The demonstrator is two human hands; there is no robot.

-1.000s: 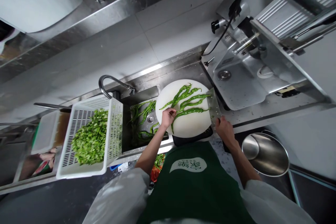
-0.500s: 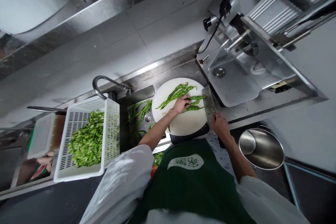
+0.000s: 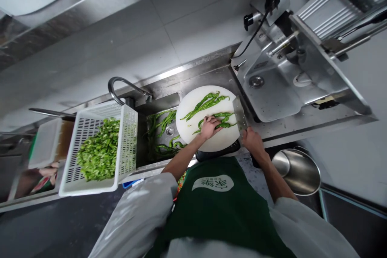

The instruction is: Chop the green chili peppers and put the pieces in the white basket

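A round white cutting board (image 3: 220, 139) lies on the steel counter with long green peppers (image 3: 205, 102) on it. My left hand (image 3: 208, 127) is pressed down, fingers curled, on a bunch of the peppers near the board's middle. My right hand (image 3: 252, 141) grips the handle of a cleaver (image 3: 239, 113), whose blade stands at the board's right edge, right beside the held peppers. Two or three more peppers lie apart at the far side of the board.
A sink (image 3: 160, 133) left of the board holds more whole peppers under a curved tap (image 3: 121, 86). A white slotted basket (image 3: 127, 137) of chopped green pieces sits further left. A steel slicing machine (image 3: 290, 68) stands at the right; a steel pot (image 3: 298, 171) is below it.
My left hand moved from the board's left edge onto the peppers in the middle and gathered them. The cleaver came in from the right rim up against them.
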